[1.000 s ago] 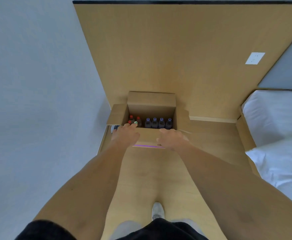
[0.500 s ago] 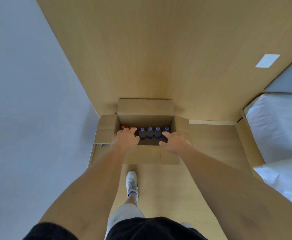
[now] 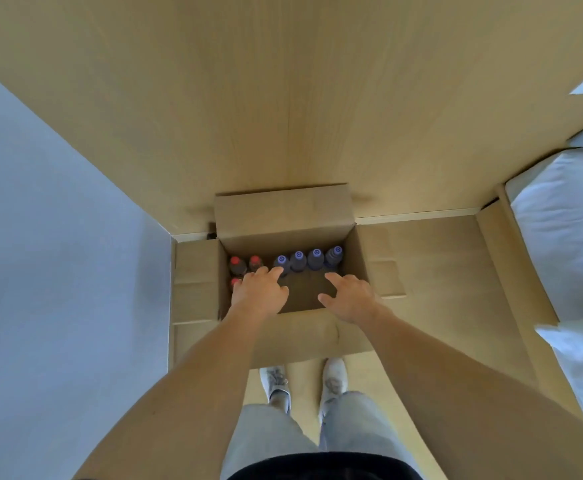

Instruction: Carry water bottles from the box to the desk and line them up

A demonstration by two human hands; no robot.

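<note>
Currently, box: flaps folded out for access
Bottles: upright along far wall
Left hand: fingers spread, touching a cap, gripping nothing
Right hand: spread, empty

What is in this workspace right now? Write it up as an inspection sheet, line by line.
Surface: light wood floor; the desk is not in view.
Job's things: open cardboard box on the floor, holding four blue-capped bottles in a row and three red-capped bottles at its left end.
Clutter: nothing seen.
Grippers: left hand reaches into the box, fingertips at a blue-capped bottle, holding nothing; right hand is spread over the box, holding nothing.
Cables: nothing seen.
Surroundings: wood-panelled wall, grey wall, white bed on the right.
</note>
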